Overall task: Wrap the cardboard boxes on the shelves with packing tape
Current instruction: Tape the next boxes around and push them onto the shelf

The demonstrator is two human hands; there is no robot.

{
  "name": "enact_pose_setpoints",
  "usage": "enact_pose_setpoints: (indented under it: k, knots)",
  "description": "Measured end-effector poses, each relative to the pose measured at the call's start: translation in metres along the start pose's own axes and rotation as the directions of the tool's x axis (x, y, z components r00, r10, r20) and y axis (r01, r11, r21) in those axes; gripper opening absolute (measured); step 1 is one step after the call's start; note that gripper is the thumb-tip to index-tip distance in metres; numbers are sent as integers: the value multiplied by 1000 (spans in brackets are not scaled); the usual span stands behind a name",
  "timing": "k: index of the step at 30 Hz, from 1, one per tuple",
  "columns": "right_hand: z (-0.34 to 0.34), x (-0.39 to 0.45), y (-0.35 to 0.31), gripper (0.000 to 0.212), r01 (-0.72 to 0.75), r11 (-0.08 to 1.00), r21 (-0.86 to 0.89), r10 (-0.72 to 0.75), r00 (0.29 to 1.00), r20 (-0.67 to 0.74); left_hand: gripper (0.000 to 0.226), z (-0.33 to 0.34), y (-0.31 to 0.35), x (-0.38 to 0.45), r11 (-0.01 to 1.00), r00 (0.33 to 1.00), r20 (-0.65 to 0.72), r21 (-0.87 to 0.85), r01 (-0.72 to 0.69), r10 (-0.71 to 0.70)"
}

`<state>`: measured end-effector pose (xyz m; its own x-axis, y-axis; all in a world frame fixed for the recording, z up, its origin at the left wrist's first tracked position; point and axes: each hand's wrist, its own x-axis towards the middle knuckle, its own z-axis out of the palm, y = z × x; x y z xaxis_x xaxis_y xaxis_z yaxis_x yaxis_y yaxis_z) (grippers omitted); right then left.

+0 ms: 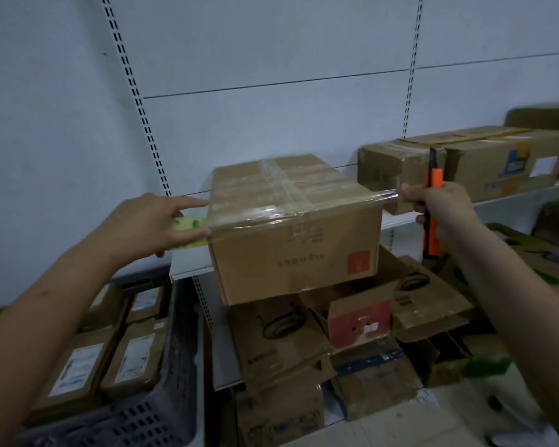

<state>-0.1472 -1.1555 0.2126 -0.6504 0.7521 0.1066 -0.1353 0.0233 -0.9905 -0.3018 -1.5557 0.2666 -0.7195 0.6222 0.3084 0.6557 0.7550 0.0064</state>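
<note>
At the left, the left hand [149, 222] grips a roll of tape [190, 232] against the left end of the cardboard box [296, 233]. The box sits on a white shelf [188, 266], overhanging its front edge, its top crossed with shiny clear tape (wrinkled along the near edge). The right hand [442, 209] pinches the stretched tape strip [384, 193] and clasps an orange cutter [432, 217].
</note>
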Motion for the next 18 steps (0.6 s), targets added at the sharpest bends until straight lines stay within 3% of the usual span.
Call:
enact_pose_setpoints:
  k: [11, 18]
  knots:
    - [3, 28, 22, 21, -39, 999, -37, 37, 998, -47, 61, 40, -23, 5, 975, 943, -308, 214, -64, 129]
    - [0, 53, 37, 42, -134, 991, -8, 134, 991, 8, 66, 61, -39, 21, 969, 963, -253, 246, -23, 87]
